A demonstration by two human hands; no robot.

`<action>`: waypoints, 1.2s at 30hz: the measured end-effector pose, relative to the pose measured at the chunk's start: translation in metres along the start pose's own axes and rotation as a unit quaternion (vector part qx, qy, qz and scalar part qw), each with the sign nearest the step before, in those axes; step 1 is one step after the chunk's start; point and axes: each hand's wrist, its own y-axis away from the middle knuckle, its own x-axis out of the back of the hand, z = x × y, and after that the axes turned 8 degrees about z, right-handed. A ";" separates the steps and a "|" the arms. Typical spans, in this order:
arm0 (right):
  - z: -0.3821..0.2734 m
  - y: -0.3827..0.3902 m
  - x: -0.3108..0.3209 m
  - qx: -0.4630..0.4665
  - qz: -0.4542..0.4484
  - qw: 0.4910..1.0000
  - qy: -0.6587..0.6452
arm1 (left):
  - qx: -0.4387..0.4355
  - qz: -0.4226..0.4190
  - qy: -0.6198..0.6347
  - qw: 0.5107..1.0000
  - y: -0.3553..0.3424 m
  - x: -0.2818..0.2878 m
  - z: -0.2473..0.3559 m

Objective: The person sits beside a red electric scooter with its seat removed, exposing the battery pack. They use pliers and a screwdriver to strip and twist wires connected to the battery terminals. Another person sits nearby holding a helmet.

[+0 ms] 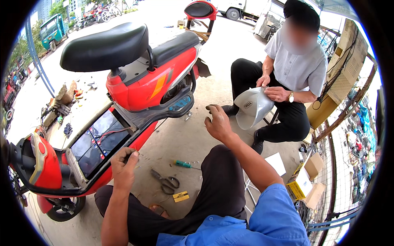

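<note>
My left hand (pixel 123 166) is raised beside the red electric scooter (pixel 135 88), its thumb and fingertips pinched together. Whatever is between them is too small to make out. Further right, my right hand (pixel 218 124) is held up in the air with the fingers bent and the thumb apart, and no object shows in it. The scooter's floor compartment is uncovered, with dark batteries (pixel 107 128) joined by red and black wires inside. Below my hands, a pair of dark-handled scissors (pixel 167 182), a green-handled screwdriver (pixel 182 164) and a small yellow card (pixel 180 197) lie on the ground.
At the right, a seated person (pixel 297 61) in a grey shirt holds a pale grey helmet-like shell (pixel 253 107). Opened cardboard boxes (pixel 314 166) and a white sheet (pixel 275 164) lie near a wire mesh fence. Rubble (pixel 65 94) sits beyond the scooter; a teal three-wheeler (pixel 53 32) stands behind.
</note>
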 end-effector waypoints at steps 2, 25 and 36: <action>-0.020 0.003 -0.014 -0.045 -0.091 0.994 -0.044 | 0.009 0.000 0.002 1.000 0.002 0.006 -0.001; -0.049 0.055 -0.192 0.053 -0.505 0.855 0.103 | 0.025 0.022 0.023 0.999 -0.003 0.004 0.003; -0.033 0.137 -0.243 0.010 -0.584 0.803 0.115 | 0.033 0.016 0.012 0.999 -0.007 0.003 -0.001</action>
